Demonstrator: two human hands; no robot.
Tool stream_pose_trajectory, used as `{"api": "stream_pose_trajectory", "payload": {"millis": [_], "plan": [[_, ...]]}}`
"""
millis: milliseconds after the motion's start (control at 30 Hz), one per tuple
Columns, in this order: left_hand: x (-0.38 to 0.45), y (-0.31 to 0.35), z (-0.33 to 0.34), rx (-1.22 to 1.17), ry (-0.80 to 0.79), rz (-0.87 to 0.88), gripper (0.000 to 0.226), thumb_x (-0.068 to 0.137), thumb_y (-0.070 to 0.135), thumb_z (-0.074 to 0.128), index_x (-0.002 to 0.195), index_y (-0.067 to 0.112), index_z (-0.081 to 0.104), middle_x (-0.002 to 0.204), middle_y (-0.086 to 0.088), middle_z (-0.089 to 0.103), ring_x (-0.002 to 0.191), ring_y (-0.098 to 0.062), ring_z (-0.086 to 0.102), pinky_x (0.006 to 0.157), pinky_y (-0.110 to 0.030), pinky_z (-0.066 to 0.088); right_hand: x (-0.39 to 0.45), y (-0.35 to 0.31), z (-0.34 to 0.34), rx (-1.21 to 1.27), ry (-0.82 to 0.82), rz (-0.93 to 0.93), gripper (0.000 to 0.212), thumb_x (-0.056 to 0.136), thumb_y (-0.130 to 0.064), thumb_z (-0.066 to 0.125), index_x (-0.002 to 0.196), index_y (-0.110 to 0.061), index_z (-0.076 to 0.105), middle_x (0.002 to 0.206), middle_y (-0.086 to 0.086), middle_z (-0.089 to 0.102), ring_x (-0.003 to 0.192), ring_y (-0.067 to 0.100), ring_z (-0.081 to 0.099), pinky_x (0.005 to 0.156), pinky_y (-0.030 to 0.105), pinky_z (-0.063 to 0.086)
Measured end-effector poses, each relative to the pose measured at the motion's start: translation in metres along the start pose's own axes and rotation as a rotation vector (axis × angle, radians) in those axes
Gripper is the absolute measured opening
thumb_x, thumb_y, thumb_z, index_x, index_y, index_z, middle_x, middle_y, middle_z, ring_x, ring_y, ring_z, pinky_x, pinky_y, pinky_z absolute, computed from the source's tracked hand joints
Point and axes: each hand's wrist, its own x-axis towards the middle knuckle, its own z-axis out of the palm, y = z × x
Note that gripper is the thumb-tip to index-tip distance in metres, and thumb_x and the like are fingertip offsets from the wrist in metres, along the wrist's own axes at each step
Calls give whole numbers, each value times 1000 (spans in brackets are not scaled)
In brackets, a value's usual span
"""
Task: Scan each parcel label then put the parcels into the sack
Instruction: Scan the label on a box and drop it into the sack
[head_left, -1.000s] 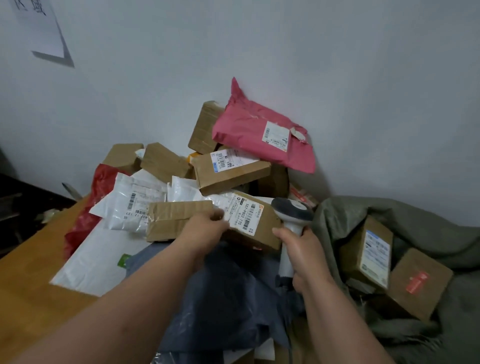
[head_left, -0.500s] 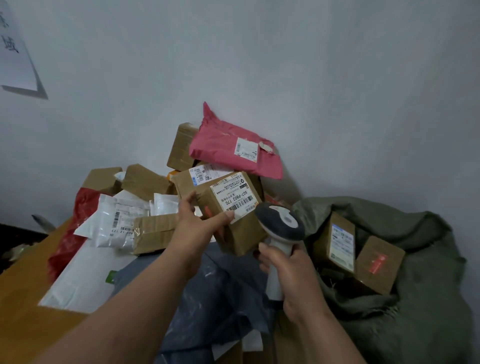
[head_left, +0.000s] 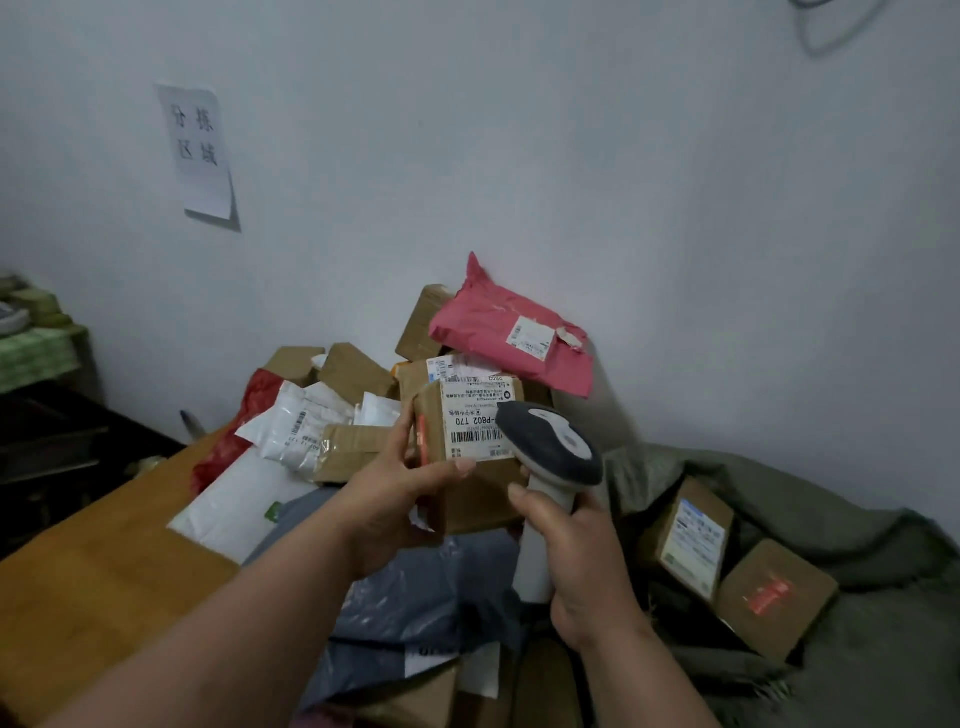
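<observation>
The cardboard box (head_left: 470, 467) is lifted above the parcel pile (head_left: 332, 415), its label (head_left: 480, 421) facing up. The left hand (head_left: 400, 499) grips its left side. The right hand (head_left: 582, 561) is wrapped around the scanner (head_left: 545, 457), just beside the label. The green sack (head_left: 779, 519) lies to the right.

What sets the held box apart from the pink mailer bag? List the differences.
1. The held box is brown cardboard; the pink mailer bag is soft plastic.
2. The left hand grips the box in the air, beside the scanner; the bag leans against the wall atop the pile.
3. The box's label is large; the bag's is small.
Both carry white barcode labels.
</observation>
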Motion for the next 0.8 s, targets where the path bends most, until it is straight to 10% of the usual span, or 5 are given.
{"api": "stream_pose_trajectory", "payload": {"millis": [133,300,800], "plan": [[-19,-6,-2,-42,54,17,127,56,-1,88,149,54,22,119,-9,71,111,-36,66,84,-58,57,-13,4,-3,-30,-36,33,24,86,-12,76,107,-21,71,87,-4,79,80,14,76,68,34,57],[-29,-3,-12,-75,191,102,94,53,7,84,139,17,48,106,-6,75,96,-25,72,66,-34,59,-27,1,-10,-116,-46,-6,12,86,-11,75,96,-18,72,69,-5,73,62,11,69,59,27,52],[-21,-7,-31,-103,190,109,93,53,7,85,137,20,47,112,-7,71,104,-27,68,67,-34,60,-48,-11,13,-171,-123,-18,26,86,-13,74,61,-18,72,57,9,61,56,19,59,64,38,48]]}}
